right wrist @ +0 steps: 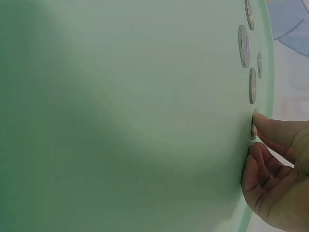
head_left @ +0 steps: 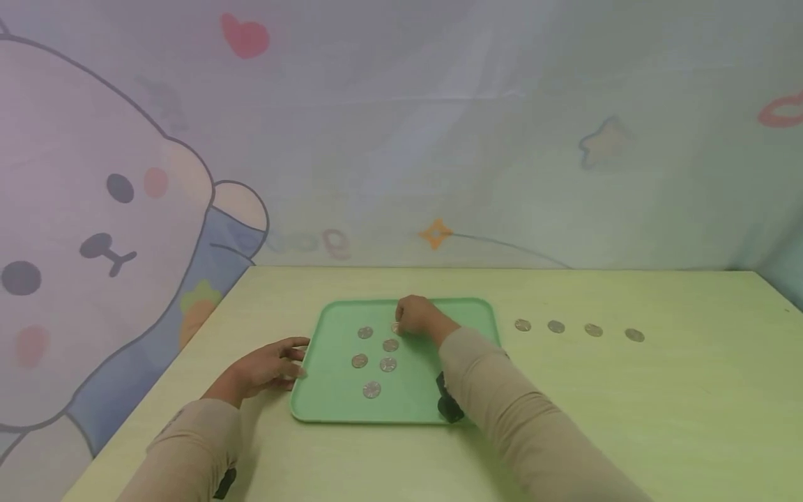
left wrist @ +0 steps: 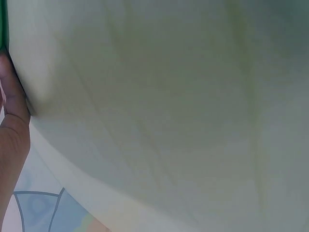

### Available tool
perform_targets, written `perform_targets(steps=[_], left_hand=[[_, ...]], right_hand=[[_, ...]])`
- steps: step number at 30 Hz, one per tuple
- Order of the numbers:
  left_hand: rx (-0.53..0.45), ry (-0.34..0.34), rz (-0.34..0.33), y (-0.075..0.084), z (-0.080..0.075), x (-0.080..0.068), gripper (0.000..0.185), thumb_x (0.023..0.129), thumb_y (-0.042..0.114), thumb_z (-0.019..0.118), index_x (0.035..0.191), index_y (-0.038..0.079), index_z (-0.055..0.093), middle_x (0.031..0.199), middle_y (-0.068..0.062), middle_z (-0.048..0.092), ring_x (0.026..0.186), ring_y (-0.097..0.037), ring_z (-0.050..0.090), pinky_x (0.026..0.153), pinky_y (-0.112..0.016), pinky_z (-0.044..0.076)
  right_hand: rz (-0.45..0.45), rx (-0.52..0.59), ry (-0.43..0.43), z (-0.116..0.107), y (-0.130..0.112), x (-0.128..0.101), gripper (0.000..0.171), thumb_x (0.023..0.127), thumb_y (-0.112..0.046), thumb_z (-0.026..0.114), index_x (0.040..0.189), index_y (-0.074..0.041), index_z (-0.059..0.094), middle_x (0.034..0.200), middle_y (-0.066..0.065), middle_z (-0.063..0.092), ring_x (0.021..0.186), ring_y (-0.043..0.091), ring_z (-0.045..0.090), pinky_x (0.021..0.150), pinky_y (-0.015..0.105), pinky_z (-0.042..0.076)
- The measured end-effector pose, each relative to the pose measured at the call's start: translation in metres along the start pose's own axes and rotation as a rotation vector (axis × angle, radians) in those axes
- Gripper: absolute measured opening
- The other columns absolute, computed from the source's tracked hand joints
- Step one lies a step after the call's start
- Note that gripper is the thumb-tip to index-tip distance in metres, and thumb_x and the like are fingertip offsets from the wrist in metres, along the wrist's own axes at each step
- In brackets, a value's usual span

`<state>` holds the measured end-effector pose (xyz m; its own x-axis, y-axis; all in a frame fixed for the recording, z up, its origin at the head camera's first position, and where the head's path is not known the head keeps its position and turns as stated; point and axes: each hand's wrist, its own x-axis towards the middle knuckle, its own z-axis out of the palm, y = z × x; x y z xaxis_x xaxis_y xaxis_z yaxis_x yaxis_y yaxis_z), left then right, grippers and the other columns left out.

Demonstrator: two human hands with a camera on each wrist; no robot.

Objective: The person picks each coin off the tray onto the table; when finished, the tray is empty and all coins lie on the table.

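tray (head_left: 408, 404): mint green | coins (head_left: 387, 364): silver-grey | surface (head_left: 627, 418): pale yellow-green | sleeves (head_left: 502, 411): beige | backdrop (head_left: 94, 230): pastel cartoon bear print

Head high; wrists close—perhaps sideways.

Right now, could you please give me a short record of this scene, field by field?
Surface: pale yellow-green table
Tray: green tray, near the table's middle
Coins on tray: five clear of the hands, such as one near the front; a sixth at the right fingertips
Coins on table: four in a row right of the tray, the nearest
Right hand: fingertips on the sixth coin, at the tray's far part
Left hand: rests at the tray's left edge
Backdrop: cartoon bear cloth
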<state>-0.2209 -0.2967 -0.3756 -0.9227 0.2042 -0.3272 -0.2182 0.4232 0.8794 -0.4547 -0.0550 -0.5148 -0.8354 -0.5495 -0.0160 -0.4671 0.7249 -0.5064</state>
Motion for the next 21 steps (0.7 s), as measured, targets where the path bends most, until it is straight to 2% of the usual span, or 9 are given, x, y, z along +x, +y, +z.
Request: perform_targets(steps=[3,7,9,12,13,16,21], left_hand=[[-0.005,0.005,-0.005,0.0,0.0,0.001,0.066,0.077,-0.001,0.055,0.133,-0.003,0.021,0.118,-0.02,0.034,0.086,-0.017,0.048,0.07,-0.033,0.044],[-0.005,0.002,-0.004,0.001,0.001,0.0,0.066,0.077,-0.001,0.055,0.133,-0.004,0.02,0.118,-0.021,0.033,0.085,-0.017,0.048,0.07,-0.033,0.045],[-0.003,0.007,-0.005,0.001,0.0,-0.001,0.066,0.077,-0.001,0.055,0.133,-0.004,0.021,0.118,-0.021,0.033,0.085,-0.018,0.048,0.07,-0.033,0.045],[0.0,0.013,-0.011,0.002,0.0,-0.001,0.065,0.077,-0.001,0.055,0.133,-0.003,0.021,0.117,-0.02,0.033,0.085,-0.018,0.047,0.069,-0.033,0.045],[0.002,0.015,-0.011,0.001,0.0,-0.001,0.066,0.077,-0.001,0.056,0.133,-0.003,0.021,0.117,-0.02,0.033,0.084,-0.018,0.047,0.069,-0.033,0.044],[0.005,0.02,-0.012,0.0,0.0,-0.001,0.066,0.076,-0.001,0.056,0.133,-0.004,0.021,0.116,-0.02,0.034,0.083,-0.018,0.047,0.068,-0.033,0.044],[0.004,0.025,-0.008,-0.001,0.0,0.001,0.066,0.076,0.0,0.056,0.133,-0.004,0.022,0.115,-0.019,0.034,0.084,-0.018,0.046,0.068,-0.032,0.044]], right_hand=[[-0.008,-0.015,-0.016,0.003,0.004,0.004,0.027,0.073,-0.038,0.066,0.078,-0.014,0.057,0.074,-0.001,0.053,0.064,0.015,0.047,0.058,0.032,0.04],[-0.032,-0.031,-0.013,0.001,0.003,0.004,0.02,0.073,-0.026,0.068,0.07,-0.012,0.054,0.067,0.0,0.051,0.057,0.014,0.045,0.053,0.031,0.038],[-0.05,-0.003,-0.014,-0.003,0.003,0.002,0.018,0.072,-0.022,0.069,0.07,-0.011,0.055,0.067,0.0,0.051,0.057,0.014,0.045,0.052,0.03,0.037],[-0.007,0.061,-0.037,-0.012,-0.002,-0.005,0.015,0.073,-0.022,0.068,0.077,-0.011,0.058,0.073,0.0,0.055,0.063,0.016,0.049,0.055,0.032,0.041],[-0.013,0.079,-0.031,-0.016,-0.006,-0.01,0.012,0.074,-0.019,0.067,0.075,-0.011,0.058,0.071,0.001,0.055,0.06,0.016,0.05,0.053,0.031,0.041],[0.011,0.142,-0.038,-0.041,-0.035,-0.041,0.009,0.076,-0.014,0.064,0.072,-0.01,0.057,0.067,0.002,0.056,0.057,0.017,0.051,0.05,0.03,0.042],[0.093,0.292,-0.026,-0.098,-0.099,-0.112,0.009,0.076,-0.005,0.064,0.078,0.0,0.056,0.072,0.009,0.056,0.061,0.018,0.051,0.055,0.029,0.043]])
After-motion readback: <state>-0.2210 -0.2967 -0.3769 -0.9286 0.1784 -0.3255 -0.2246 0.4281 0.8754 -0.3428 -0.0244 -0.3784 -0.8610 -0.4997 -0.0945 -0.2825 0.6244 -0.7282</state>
